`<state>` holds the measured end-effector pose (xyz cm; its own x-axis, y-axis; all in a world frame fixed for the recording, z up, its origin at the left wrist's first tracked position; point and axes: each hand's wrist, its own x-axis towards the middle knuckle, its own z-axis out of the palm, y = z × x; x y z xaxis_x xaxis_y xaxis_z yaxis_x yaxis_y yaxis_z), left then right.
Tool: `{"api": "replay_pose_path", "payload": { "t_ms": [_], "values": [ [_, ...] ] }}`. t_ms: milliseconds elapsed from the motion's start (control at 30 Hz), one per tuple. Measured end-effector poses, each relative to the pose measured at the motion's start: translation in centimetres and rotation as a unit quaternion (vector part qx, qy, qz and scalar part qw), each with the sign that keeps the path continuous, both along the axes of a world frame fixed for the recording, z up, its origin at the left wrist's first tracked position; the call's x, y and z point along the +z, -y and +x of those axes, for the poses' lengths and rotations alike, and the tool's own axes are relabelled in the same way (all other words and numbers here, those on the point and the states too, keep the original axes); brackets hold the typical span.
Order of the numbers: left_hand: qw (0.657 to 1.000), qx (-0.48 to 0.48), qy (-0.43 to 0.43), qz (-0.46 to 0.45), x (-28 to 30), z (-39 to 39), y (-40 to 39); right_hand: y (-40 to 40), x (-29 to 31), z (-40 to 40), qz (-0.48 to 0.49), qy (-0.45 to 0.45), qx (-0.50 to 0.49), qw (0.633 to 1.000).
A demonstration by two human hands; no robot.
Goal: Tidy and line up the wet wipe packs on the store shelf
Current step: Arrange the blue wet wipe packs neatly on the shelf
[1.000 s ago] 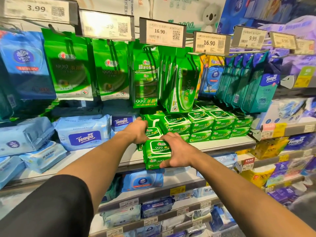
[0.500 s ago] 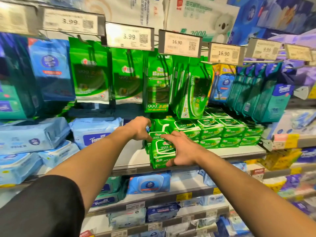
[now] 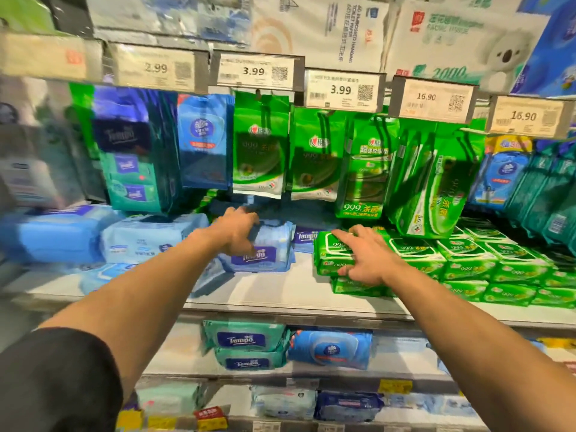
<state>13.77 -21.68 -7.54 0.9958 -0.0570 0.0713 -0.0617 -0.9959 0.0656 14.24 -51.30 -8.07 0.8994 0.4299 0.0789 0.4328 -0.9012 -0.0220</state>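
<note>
My left hand grips the top of a light blue Tempo wipe pack lying on the white shelf. My right hand rests flat, fingers spread, on the leftmost stack of green 999 wipe packs. More green packs run in stacked rows to the right of it. Light blue packs lie to the left of the Tempo pack.
Green and blue pouches hang on hooks above the shelf under price tags. Lower shelves hold teal and blue packs. Paper goods cartons stand on top. A bare strip of shelf separates the Tempo pack from the green stack.
My left hand left the green stack and moved left onto the blue Tempo pack. My right hand stayed on the green stack. The view swung left and closer.
</note>
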Motion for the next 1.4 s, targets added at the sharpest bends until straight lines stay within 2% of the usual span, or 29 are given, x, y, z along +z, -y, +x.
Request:
{"api": "replay_pose_path", "payload": {
  "t_ms": [100,333,400,567,833,1000,1067,1233,1400],
  "values": [
    [0.999,0.019,-0.015,0.022,-0.2,-0.5,-1.8,0.5,-0.1,0.5,-0.008,-0.018,-0.024,0.999],
    [0.998,0.031,-0.026,0.038,-0.3,-0.3,-1.8,1.0,0.7,1.1,-0.095,-0.026,-0.042,0.994],
    [0.998,0.036,-0.029,0.040,-0.4,-0.2,-1.4,0.2,0.8,1.0,-0.124,-0.008,-0.026,0.992],
    [0.998,0.030,-0.055,0.019,-0.9,0.5,-0.8,-1.7,-0.2,0.6,-0.155,0.029,0.086,0.984],
    [0.997,0.031,-0.061,0.031,-0.9,1.5,-0.2,-0.5,-0.4,0.2,-0.141,0.042,0.057,0.988],
    [0.996,0.035,-0.060,0.049,0.2,1.5,-1.0,-2.2,-0.1,-0.1,-0.217,0.039,0.052,0.974],
    [0.997,0.040,-0.052,0.051,1.1,1.1,-1.5,-3.9,0.1,-0.2,-0.198,0.044,0.079,0.976],
    [0.996,0.028,-0.055,0.068,3.4,-0.9,-3.1,-10.3,0.2,0.3,-0.072,0.040,0.127,0.988],
    [0.993,0.037,-0.062,0.097,3.7,-3.4,-5.6,-16.7,0.0,2.0,-0.070,0.003,0.089,0.994]
  ]
}}
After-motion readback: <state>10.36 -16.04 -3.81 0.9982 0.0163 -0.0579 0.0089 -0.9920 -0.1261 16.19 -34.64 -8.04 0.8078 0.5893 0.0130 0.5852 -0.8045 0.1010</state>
